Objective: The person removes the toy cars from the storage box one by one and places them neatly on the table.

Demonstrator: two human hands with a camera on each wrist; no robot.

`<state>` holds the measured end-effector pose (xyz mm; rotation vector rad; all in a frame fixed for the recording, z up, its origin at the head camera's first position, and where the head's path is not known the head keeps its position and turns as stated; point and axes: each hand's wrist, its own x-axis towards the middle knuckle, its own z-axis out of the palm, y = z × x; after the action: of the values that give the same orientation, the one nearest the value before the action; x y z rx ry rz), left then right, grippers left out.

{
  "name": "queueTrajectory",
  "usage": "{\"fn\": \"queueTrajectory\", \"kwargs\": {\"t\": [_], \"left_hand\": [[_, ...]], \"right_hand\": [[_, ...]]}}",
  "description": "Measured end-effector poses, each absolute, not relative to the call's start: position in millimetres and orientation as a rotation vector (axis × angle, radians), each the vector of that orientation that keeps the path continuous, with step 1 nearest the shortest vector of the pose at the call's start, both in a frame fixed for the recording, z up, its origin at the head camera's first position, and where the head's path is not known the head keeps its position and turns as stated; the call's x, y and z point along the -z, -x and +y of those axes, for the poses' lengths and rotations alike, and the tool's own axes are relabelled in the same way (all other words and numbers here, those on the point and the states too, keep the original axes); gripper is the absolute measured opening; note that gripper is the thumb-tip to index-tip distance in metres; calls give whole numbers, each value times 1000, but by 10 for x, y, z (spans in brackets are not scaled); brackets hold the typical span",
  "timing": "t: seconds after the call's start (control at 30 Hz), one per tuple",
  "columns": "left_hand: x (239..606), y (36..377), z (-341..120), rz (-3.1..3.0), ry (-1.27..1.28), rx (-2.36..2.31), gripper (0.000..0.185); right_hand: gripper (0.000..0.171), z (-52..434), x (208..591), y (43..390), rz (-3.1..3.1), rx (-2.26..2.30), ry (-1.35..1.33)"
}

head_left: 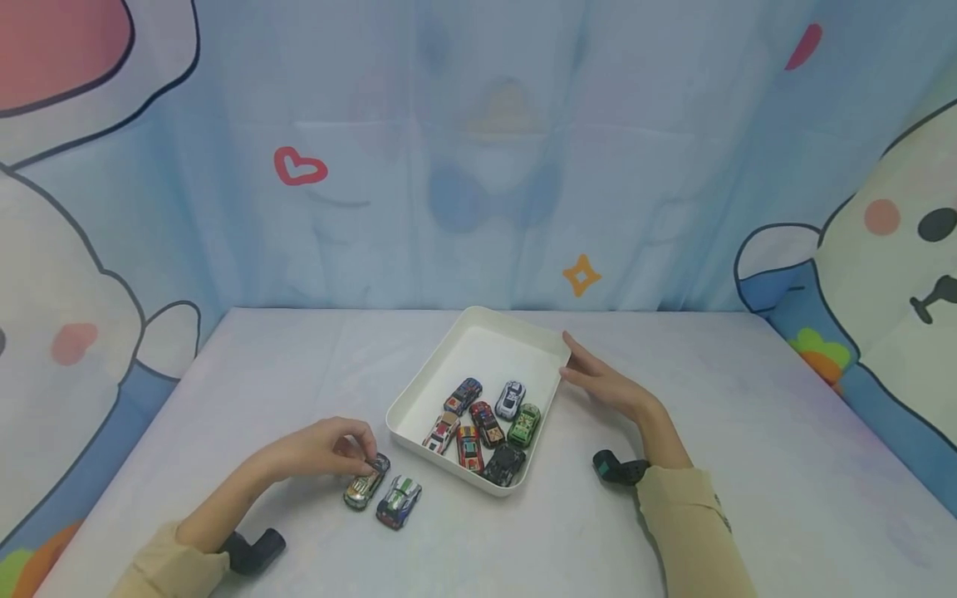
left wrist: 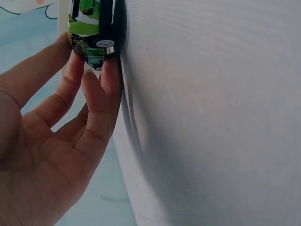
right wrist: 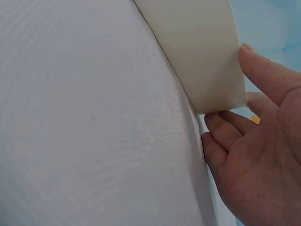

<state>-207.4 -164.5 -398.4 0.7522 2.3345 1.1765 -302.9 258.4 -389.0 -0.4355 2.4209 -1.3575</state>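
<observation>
lighting is soft, even and bright in the head view; shadows under the tray (head_left: 478, 486) are faint. edges bow with wide-angle distortion. both wrist views are dimmer, and the close fingers (left wrist: 101, 101) look slightly soft.

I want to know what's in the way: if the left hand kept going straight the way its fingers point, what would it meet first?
The left hand already pinches the green toy car. Pointing rightward, it would probably meet the near-left wall of the white tray first; depth is unclear.
</observation>
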Motion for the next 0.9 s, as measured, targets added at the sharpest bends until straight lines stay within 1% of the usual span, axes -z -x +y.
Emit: {"fn": "queueTrajectory", "kwargs": {"t": [0.1, 0.3, 0.4, 0.53, 0.67, 0.9], "left_hand": [[3975, 2080, -1622, 2374, -780, -1156, 13], [3958, 2069, -1585, 2458, -807, -1091, 16], [3940, 2056, -1592, 2485, -815, -1069, 16], [3822, 2053, -1594, 2573, -848, -1044, 12], [3646, 2139, -1479, 2695, -886, -1054, 9], [3509, 2414, -1089, 2658, -912, -913, 25]], "right_hand": [[69, 2601, 3904, 3044, 2417, 1365, 425], [71, 2711, 4084, 3182, 2421, 1374, 427], [72, 2735, 4116, 3202, 2422, 1373, 440], [72, 2721, 4084, 3180, 2411, 1383, 447], [71, 2730, 4085, 3187, 2419, 1378, 438], [70, 2731, 4147, 3208, 2404, 1404, 478]]}}
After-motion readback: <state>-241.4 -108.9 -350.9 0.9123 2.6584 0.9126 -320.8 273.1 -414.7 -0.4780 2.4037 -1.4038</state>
